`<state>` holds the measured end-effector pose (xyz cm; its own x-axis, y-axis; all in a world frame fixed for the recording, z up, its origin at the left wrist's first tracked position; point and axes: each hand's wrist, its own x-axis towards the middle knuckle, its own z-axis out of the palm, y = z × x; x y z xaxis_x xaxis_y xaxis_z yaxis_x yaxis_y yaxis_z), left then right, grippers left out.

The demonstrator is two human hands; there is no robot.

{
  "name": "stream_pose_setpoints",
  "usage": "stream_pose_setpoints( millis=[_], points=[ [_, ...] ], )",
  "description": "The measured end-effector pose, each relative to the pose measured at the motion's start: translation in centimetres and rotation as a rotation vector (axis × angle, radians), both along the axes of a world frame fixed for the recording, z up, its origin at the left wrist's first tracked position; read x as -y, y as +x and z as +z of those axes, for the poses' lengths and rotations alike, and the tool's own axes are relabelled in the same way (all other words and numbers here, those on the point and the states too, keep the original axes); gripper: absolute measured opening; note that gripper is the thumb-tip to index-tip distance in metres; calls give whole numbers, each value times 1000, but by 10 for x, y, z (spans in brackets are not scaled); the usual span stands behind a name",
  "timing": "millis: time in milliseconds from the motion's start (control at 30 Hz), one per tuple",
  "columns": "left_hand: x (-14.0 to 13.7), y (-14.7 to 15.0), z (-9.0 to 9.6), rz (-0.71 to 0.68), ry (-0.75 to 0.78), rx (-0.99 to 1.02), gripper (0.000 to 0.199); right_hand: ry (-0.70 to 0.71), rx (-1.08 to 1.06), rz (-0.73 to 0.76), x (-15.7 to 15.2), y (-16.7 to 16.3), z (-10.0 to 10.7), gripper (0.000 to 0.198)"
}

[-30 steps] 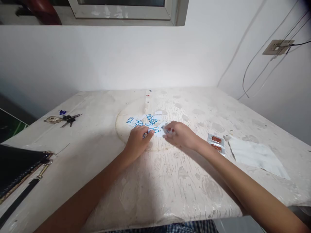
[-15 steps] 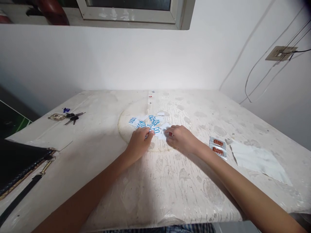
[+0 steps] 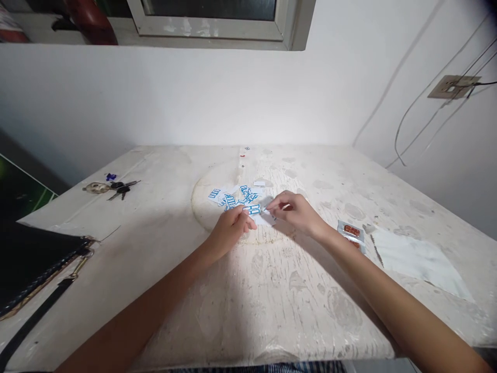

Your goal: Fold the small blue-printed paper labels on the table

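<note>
Between thumb and fingers, my left hand [image 3: 233,224] pinches a small blue-and-white sticker [image 3: 254,209] above the table. My right hand [image 3: 293,210] is just to its right, with thumb and forefinger pressed together near a small pale scrap [image 3: 264,208]. Whether that scrap sits in the fingertips is too small to be certain. Behind my left hand lies a loose pile of white paper pieces with blue outlines [image 3: 248,194]. White paper [image 3: 267,219] lies under and between my hands. A separate white slip [image 3: 259,183] rests behind the pile.
Keys [image 3: 122,189] and a small blue object [image 3: 111,176] lie at the left. A black bag [image 3: 42,264] with a strap covers the near left corner. Two foil-backed packs [image 3: 351,231] and a white cloth or tissue [image 3: 421,264] lie at the right. The wall bounds the back.
My right hand has lifted slightly and its fingers have opened out from a curled grip into a fingertip pinch. The sticker in my left hand shows more clearly. The view has shifted slightly.
</note>
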<state>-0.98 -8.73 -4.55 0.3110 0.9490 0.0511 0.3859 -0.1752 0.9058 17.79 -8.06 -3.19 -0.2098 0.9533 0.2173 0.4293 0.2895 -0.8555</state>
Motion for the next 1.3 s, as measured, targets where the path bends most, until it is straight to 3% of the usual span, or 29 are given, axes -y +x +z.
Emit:
stream_pose_setpoints(
  millis=[100, 233, 400, 500, 567, 767, 1067, 1300],
  points=[
    [1, 3, 1, -40, -152, 174, 24, 81, -144, 12, 4, -5, 1, 18],
    [3, 7, 5, -40, -289, 316, 17, -11, -240, -30, 7, -12, 0, 18],
    [5, 7, 15, 220, -107, 397, 23, -53, -316, -96, 7, -14, -1, 15],
    [7, 6, 20, 318, -30, 421, 28, -32, -394, -103, 7, -15, -1, 30],
    [9, 7, 20, 293, -29, 419, 30, -61, -463, -95, 9, -18, 0, 38],
    [16, 12, 14, 167, -50, 375, 28, -206, -654, -121, 12, -26, 2, 26],
    [12, 12, 8, 219, -40, 275, 28, -308, -733, -13, 16, -28, 8, 18],
    [13, 11, 9, 184, -12, 214, 26, -229, -693, 45, 12, -27, 2, 20]
  ],
)
